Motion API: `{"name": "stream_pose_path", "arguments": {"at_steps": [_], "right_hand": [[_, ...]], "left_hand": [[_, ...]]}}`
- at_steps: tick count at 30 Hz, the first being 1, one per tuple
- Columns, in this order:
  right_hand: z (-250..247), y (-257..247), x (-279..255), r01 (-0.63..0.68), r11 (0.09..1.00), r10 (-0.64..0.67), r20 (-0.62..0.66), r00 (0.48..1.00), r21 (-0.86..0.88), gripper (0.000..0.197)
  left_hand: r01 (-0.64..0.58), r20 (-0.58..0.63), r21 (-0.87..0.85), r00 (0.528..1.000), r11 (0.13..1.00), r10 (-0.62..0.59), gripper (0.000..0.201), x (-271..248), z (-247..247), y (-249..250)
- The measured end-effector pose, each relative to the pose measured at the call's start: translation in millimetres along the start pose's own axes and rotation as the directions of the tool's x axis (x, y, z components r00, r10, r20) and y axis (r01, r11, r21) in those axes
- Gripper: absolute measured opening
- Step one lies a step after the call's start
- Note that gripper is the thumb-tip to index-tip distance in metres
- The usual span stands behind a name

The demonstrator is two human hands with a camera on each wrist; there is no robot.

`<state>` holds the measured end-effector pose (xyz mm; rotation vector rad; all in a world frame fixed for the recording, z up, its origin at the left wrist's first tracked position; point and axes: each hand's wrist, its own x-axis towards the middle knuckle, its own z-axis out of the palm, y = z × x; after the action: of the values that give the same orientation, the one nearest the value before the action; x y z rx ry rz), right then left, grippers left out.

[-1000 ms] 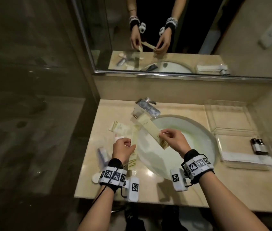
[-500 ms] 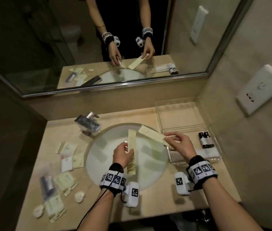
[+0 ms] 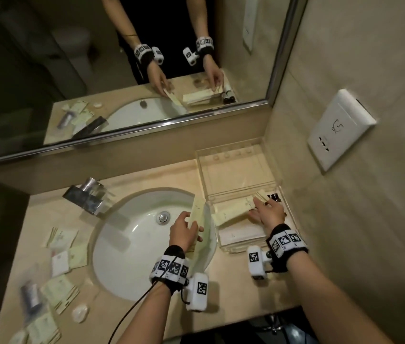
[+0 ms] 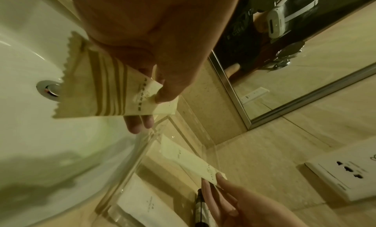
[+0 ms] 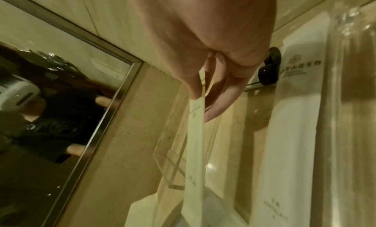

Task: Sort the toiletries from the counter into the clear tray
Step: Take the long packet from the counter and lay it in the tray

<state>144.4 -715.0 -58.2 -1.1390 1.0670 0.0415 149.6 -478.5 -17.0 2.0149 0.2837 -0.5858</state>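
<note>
My left hand (image 3: pixel 191 225) pinches a long cream packet with a striped end (image 3: pixel 197 207) over the right side of the sink; in the left wrist view thumb and fingers (image 4: pixel 140 122) clamp that packet (image 4: pixel 101 93). My right hand (image 3: pixel 258 207) is inside the clear tray (image 3: pixel 223 247) and pinches a second long cream packet (image 3: pixel 231 211) by its end, low over the tray floor. The right wrist view has this packet (image 5: pixel 195 142) hanging between thumb and fingers (image 5: pixel 215 111). A white packet (image 3: pixel 241 235) and two small dark bottles (image 3: pixel 274 196) lie in the tray.
A white basin (image 3: pixel 132 244) with a chrome tap (image 3: pixel 84 196) fills the middle of the counter. Several cream packets (image 3: pixel 60 291), a small grey tube (image 3: pixel 31 297) and a round pad (image 3: pixel 80 312) lie left of it. A wall socket (image 3: pixel 338 130) sits right of the tray, the mirror behind.
My right hand has carried its packet rightward from above the basin down into the tray. The left hand has shifted right with its packet, towards the tray's edge.
</note>
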Motion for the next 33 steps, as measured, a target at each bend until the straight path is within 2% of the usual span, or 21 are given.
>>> {"name": "stream_pose_path", "arguments": {"at_steps": [1,4,8,10,12,13,14,16,18,20,21,23,25,33], "right_hand": [[3,1,6,-0.013,1.000,0.012,-0.038,0.999,-0.007,0.065],[12,2,22,-0.023,0.984,-0.005,-0.153,0.988,-0.177,0.049],[22,-1,22,-0.054,0.946,-0.008,-0.191,0.982,-0.321,0.028],[27,5,27,-0.070,0.904,0.008,-0.146,0.989,-0.422,0.023],[23,25,51,-0.065,0.879,0.023,-0.093,0.995,-0.472,0.044],[19,40,69,-0.059,0.881,0.026,-0.076,0.997,-0.470,0.048],[17,47,73,-0.042,0.875,0.009,-0.072,0.997,-0.482,0.041],[25,34,43,0.040,0.834,-0.095,-0.071,0.993,-0.551,0.020],[30,22,16,0.209,0.720,-0.254,0.029,0.967,-0.662,0.017],[31,22,9,0.380,0.551,-0.391,0.173,0.904,-0.743,0.025],[32,22,7,0.434,0.469,-0.422,0.237,0.875,-0.769,0.029],[34,23,9,0.453,0.380,-0.412,0.290,0.863,-0.807,0.032],[37,24,12,0.434,0.360,-0.392,0.288,0.874,-0.826,0.032],[45,25,22,0.404,0.311,-0.442,0.245,0.863,-0.860,0.027]], "left_hand": [[-0.002,0.000,0.005,1.000,1.000,0.002,0.015,1,1,0],[0.005,0.005,0.007,1.000,1.000,-0.005,0.017,7,3,-7],[0.010,0.011,0.001,1.000,1.000,-0.010,0.017,15,2,-14],[0.006,0.011,0.001,1.000,1.000,-0.006,0.017,18,2,-15],[0.003,0.014,0.006,1.000,1.000,-0.003,0.017,21,1,-15],[0.001,0.017,0.003,1.000,1.000,-0.001,0.018,23,0,-16],[-0.001,0.019,0.001,1.000,1.000,0.001,0.018,25,0,-16],[-0.012,0.023,0.005,1.000,1.000,0.012,0.019,28,0,-16],[-0.017,0.028,0.004,0.999,1.000,0.016,0.019,31,-1,-16],[-0.025,0.038,-0.009,0.999,1.000,0.025,0.020,34,0,-16],[-0.035,0.039,-0.013,0.999,0.999,0.035,0.021,36,1,-17],[-0.044,0.022,0.007,0.999,0.999,0.044,0.025,40,1,-17],[-0.052,0.000,0.017,0.999,0.999,0.052,0.024,43,1,-16],[-0.076,0.003,-0.049,0.997,0.996,0.076,0.017,54,4,-9]]}}
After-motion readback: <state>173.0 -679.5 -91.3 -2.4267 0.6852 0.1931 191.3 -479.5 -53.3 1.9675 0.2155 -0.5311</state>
